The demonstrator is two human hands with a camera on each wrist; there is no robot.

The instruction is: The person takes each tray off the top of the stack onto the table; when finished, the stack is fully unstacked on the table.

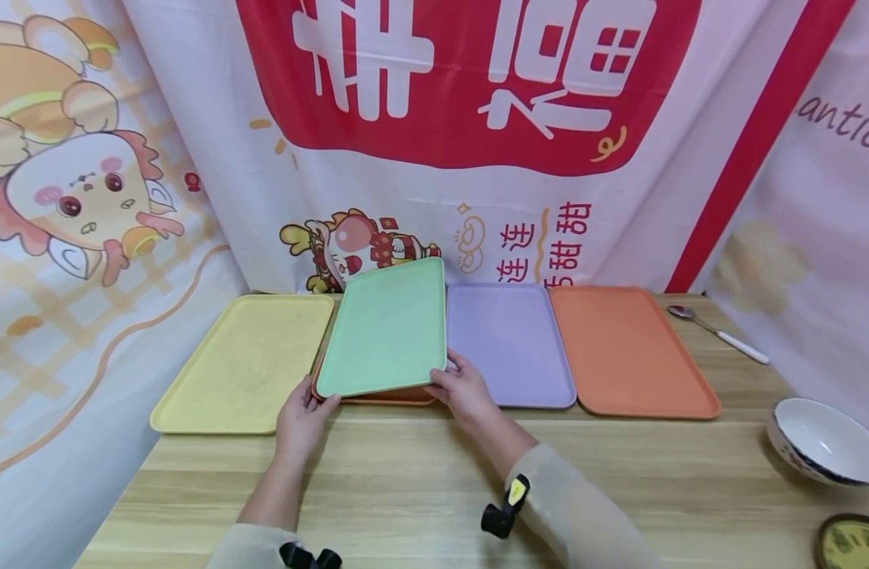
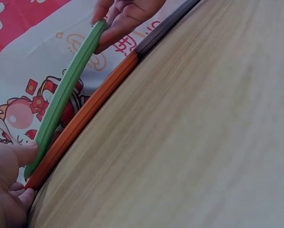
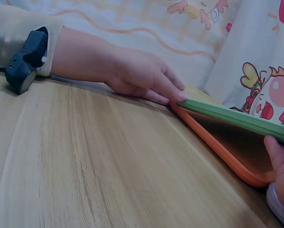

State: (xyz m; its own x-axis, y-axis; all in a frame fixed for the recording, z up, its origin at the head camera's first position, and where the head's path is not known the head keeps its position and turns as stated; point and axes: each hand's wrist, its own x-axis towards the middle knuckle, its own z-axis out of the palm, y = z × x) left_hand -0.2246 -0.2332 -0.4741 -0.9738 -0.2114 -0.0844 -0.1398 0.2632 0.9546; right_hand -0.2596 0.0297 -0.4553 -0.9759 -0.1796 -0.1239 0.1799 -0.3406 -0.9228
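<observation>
A light green tray (image 1: 388, 328) is tilted over an orange tray (image 1: 388, 397), its right side raised and its left end low. My right hand (image 1: 466, 391) pinches the green tray's near right corner, thumb on top and fingers underneath. At the near left corner, my left hand (image 1: 302, 419) has its thumb on the green tray's rim. In the left wrist view, the other fingers (image 2: 22, 197) of that hand curl beside the orange tray's corner. The right wrist view shows a gap between the two trays, widening toward the right hand.
A yellow tray (image 1: 246, 363) lies to the left; a purple tray (image 1: 509, 344) and another orange tray (image 1: 633, 352) lie to the right. Further right are a spoon (image 1: 719, 332), a white bowl (image 1: 825, 442) and a round yellow-green item (image 1: 854, 544). Printed cloth (image 1: 470, 186) hangs behind the wooden table (image 1: 420, 490).
</observation>
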